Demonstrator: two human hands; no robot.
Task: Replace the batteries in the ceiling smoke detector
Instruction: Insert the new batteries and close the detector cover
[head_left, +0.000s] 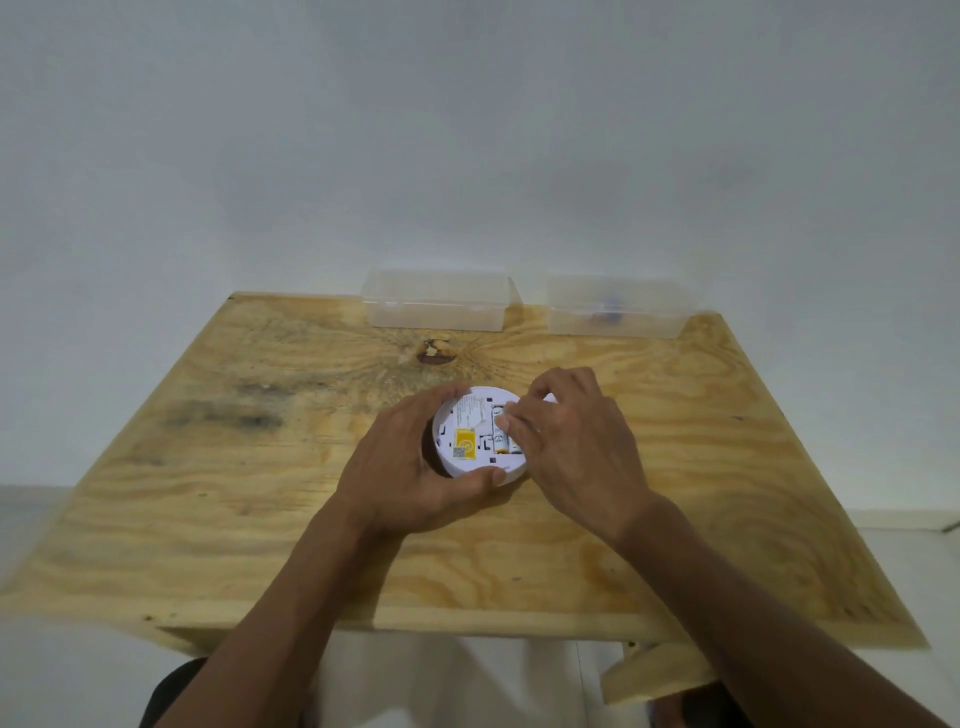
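Nearest, the left hand (415, 467) curls round the rim of the round white smoke detector (480, 431) on the plywood surface (260, 493); the right hand (566, 441) pinches at a smooth cylindrical battery (501, 434) in its open back; slipping fingertips could pop it loose, rolling away.

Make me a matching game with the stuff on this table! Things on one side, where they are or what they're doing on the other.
Things:
1. left hand
2. right hand
3. yellow sticker
4. clear boxes

Places or states:
A. at the table's far edge by the wall
B. on the smoke detector's back
C. grips the detector's rim
D. fingertips at the batteries

Pairs: 1-C, 2-D, 3-B, 4-A
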